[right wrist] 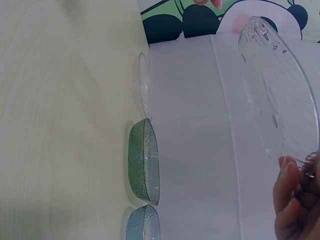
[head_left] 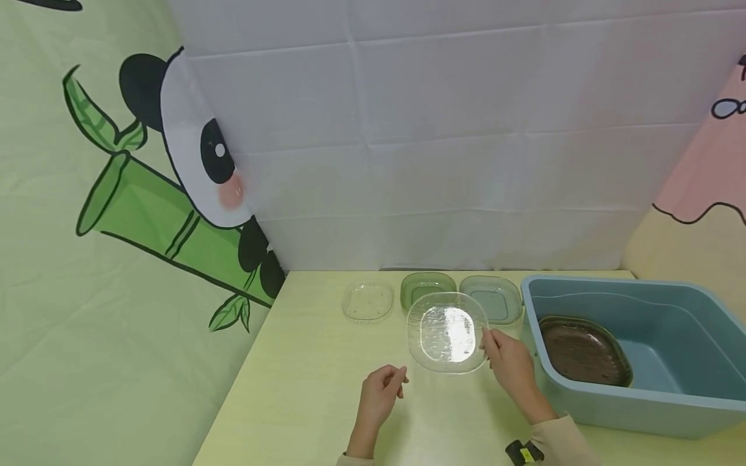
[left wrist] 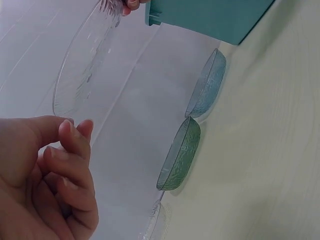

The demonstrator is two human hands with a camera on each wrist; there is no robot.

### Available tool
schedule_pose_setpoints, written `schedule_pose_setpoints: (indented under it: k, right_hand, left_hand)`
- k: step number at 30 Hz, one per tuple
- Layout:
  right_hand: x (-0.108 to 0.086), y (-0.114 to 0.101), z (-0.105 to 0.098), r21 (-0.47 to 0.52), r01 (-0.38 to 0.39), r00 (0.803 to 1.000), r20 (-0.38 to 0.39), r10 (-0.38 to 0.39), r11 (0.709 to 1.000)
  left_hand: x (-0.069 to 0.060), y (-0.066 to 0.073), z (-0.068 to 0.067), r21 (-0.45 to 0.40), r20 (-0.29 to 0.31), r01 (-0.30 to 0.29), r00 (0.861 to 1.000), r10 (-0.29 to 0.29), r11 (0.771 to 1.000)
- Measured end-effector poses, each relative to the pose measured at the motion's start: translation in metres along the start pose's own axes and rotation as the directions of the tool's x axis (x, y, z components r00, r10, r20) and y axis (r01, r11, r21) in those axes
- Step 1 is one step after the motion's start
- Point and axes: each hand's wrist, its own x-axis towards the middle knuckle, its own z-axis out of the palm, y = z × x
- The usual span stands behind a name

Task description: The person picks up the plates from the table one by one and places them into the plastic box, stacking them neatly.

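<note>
My right hand point(head_left: 510, 364) pinches a clear plate point(head_left: 447, 333) by its right rim and holds it above the table. The plate is see-through with rounded corners. To its lower left, my left hand point(head_left: 380, 396) hovers with loosely curled fingers, apart from the plate and holding nothing. Behind them on the table stand a smaller clear plate point(head_left: 368, 301), a green glass dish point(head_left: 412, 283) and a bluish glass dish point(head_left: 504, 304) in a row. The held plate partly hides the green dish. The right wrist view shows the clear plate point(right wrist: 280, 90) tilted in the fingers.
A blue-green plastic tub point(head_left: 641, 404) stands on the right of the table. Inside it, a dark brown dish point(head_left: 583, 349) leans against the left wall. A light cloth wall point(head_left: 443, 162) rises behind the table, and a panda-print cloth point(head_left: 192, 155) hangs on the left.
</note>
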Motion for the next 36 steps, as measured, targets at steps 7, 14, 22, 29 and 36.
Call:
schedule_pose_setpoints:
  k: [7, 14, 22, 29, 36]
  right_hand:
    - [0.002, -0.007, -0.006, -0.009, 0.016, 1.000, -0.011, -0.016, 1.000]
    - [-0.005, -0.015, -0.008, -0.006, 0.048, 0.997, -0.059, -0.048, 0.999]
    - [-0.015, -0.029, -0.012, -0.004, 0.027, 0.998, -0.064, -0.027, 1.000]
    - [-0.024, -0.043, -0.022, -0.011, 0.020, 0.991, -0.130, -0.021, 1.000]
    - [-0.031, -0.052, -0.029, -0.026, 0.034, 0.979, -0.199, -0.039, 0.999]
  left_hand:
    - [-0.002, -0.003, -0.002, 0.010, 0.005, -0.012, 1.000, 0.012, 1.000]
    - [-0.007, -0.008, -0.007, 0.002, 0.030, 0.002, 1.000, -0.002, 1.000]
    - [-0.011, -0.011, -0.014, 0.006, 0.041, -0.017, 0.999, 0.016, 1.000]
    - [-0.015, -0.012, -0.019, -0.003, 0.061, -0.021, 0.998, 0.021, 1.000]
    - [-0.019, -0.015, -0.022, -0.035, 0.072, -0.041, 0.996, 0.044, 0.999]
